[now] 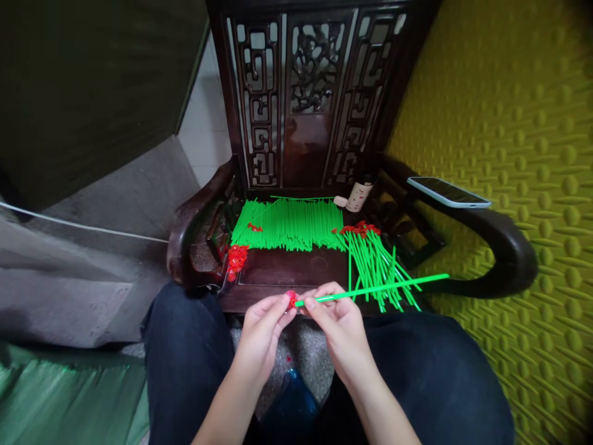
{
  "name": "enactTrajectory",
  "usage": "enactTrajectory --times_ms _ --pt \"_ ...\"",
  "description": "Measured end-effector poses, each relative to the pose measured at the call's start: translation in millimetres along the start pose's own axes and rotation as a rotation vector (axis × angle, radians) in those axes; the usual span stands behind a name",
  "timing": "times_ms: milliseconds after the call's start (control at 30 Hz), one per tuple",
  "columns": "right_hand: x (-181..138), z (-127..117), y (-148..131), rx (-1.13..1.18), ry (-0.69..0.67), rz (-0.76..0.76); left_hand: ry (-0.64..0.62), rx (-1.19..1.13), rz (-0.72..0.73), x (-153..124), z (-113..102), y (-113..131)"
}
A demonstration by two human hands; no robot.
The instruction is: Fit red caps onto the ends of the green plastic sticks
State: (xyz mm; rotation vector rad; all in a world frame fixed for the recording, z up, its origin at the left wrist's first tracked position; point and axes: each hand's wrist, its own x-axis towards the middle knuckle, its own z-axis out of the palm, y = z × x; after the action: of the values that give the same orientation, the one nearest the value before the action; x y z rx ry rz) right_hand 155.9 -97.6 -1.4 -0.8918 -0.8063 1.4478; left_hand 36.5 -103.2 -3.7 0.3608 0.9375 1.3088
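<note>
Between the fingertips of my left hand is a small red plastic piece. My right hand pinches a long green plastic stick close to its left end, which meets the red piece; whether it sits inside it I cannot tell. The stick points out to the right, tilted slightly up. Beyond my hands, many green sticks lie side by side on the chair seat. A small heap of red pieces sits at the seat's left. At the right is a pile of sticks with red ends.
The dark carved wooden chair faces me, its armrests on both sides. A patterned bottle stands at the back right of the seat. On the right armrest rests a phone. A yellow textured wall rises at the right.
</note>
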Motion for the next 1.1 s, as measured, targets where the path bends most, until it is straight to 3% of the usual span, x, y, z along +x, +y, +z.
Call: enactTrajectory --times_ms 667,967,1100 --pt "4.3 -3.5 -11.3 -0.104 -0.033 -0.045 0.014 0.533 0.435 -16.5 -0.8 -7.0" --pt "2.8 3.0 -5.2 -0.018 0.083 -0.006 0.104 0.756 0.675 -20.8 6.3 -11.5" --pt "3.4 1.5 -3.1 0.004 0.129 0.041 0.11 0.762 0.672 -18.6 4.2 -16.6"
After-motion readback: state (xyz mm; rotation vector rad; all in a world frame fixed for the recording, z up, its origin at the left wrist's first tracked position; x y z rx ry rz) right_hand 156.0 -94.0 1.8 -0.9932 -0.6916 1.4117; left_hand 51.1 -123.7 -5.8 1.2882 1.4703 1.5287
